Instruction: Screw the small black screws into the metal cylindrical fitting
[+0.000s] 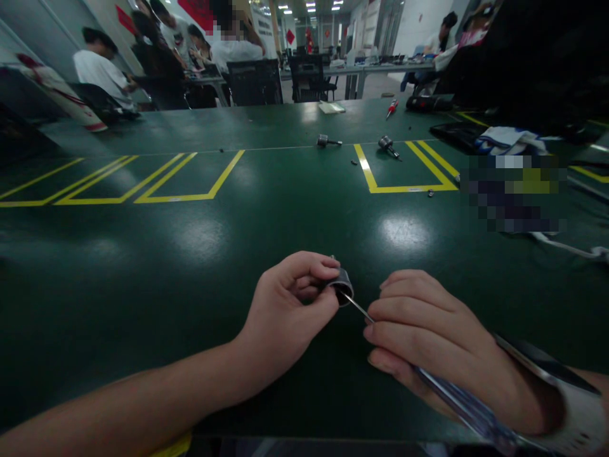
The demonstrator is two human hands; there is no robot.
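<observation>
My left hand [295,304] pinches a small grey metal cup-shaped part [343,282] between thumb and fingers, its hollow end turned toward the right. From the right, my right hand [423,330] grips a screwdriver [464,400] with a clear bluish handle. The thin metal shaft runs from my right fingertips into the hollow of the part; its tip is hidden inside. Both hands are just above the green table [143,273].
Two metal parts with shafts [322,141] [386,145] lie farther back, near yellow tape outlines. Small pieces [354,162] [431,193] lie nearby. A red screwdriver [392,109] is near the far edge. A white cloth [514,139] and cable [566,246] are at right. People sit beyond.
</observation>
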